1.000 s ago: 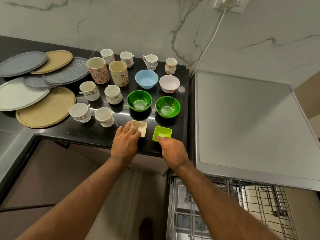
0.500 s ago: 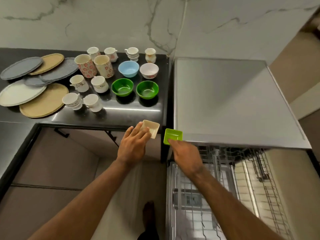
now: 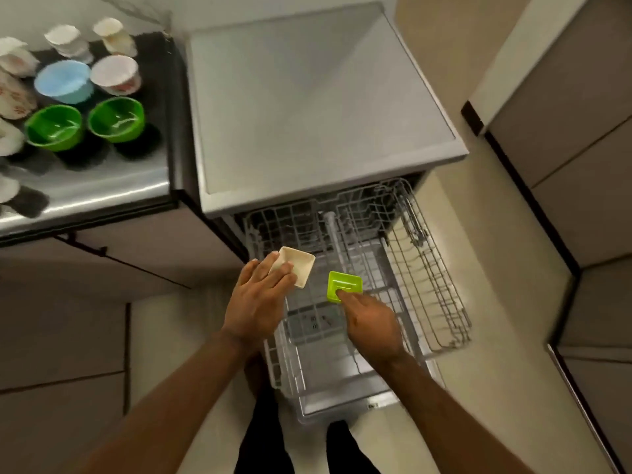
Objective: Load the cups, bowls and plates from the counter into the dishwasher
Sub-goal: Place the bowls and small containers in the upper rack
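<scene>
My left hand [image 3: 260, 295] holds a small square cream dish [image 3: 301, 268] above the left side of the pulled-out dishwasher rack [image 3: 434, 285]. My right hand [image 3: 371, 319] pinches a small square lime-green dish [image 3: 343, 285] over the middle of the same wire rack. On the black counter [image 3: 113, 189] at the upper left stand two green bowls [image 3: 116, 119], a blue bowl [image 3: 63, 80], a white bowl [image 3: 114, 75] and several cups [image 3: 70, 41], all blurred. The plates are out of view.
The dishwasher's grey top [image 3: 307, 97] juts out above the rack. Its open door [image 3: 342, 398] lies below the rack, close to my legs. Cabinet fronts [image 3: 588, 165] stand at the right, and a lower cabinet [image 3: 61, 336] at the left.
Both hands lifted the two small dishes off the counter edge and carried them right and down over the rack. My view swung from the counter to the open dishwasher.
</scene>
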Motion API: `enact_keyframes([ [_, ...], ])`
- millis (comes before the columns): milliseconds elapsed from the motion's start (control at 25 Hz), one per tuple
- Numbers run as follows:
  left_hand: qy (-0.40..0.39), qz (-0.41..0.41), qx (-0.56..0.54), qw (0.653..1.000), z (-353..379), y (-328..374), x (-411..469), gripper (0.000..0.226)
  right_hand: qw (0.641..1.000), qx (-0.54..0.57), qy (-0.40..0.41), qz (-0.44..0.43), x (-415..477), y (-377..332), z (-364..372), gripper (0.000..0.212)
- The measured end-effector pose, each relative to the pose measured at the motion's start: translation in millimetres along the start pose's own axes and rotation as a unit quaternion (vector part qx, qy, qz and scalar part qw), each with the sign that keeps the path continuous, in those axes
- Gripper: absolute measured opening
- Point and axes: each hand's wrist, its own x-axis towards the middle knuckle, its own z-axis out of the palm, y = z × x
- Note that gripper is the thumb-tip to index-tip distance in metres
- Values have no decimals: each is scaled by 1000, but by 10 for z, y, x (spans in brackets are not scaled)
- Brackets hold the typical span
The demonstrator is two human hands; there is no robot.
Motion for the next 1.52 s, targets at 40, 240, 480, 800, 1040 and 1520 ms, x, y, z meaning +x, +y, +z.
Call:
enact_keyframes([
  [40, -11, 4, -10, 1000, 137, 146, 37, 30, 1000, 10, 4, 27, -153, 144, 33, 47],
  [240, -25, 7, -49, 998, 764, 695, 124, 29, 971, 143, 49, 184, -596, 751, 222, 41],
  [480, -4, 3, -73, 997, 1438, 916, 314, 26, 805, 315, 60, 499, -623, 1616, 555, 55],
  [800, -50, 20, -96, 994, 2140, 1000, 518, 31, 793, 281, -68, 536, -745, 2194, 960, 57],
  [1040, -69, 28, -118, 990, 2305, 1111, 564, 35, 818, 217, -29, 532, -714, 2159, 941, 59],
  [1520, -123, 9, -224, 967, 2441, 1141, 630, 24, 842, 15, -4, 539, -652, 2039, 958, 73],
])
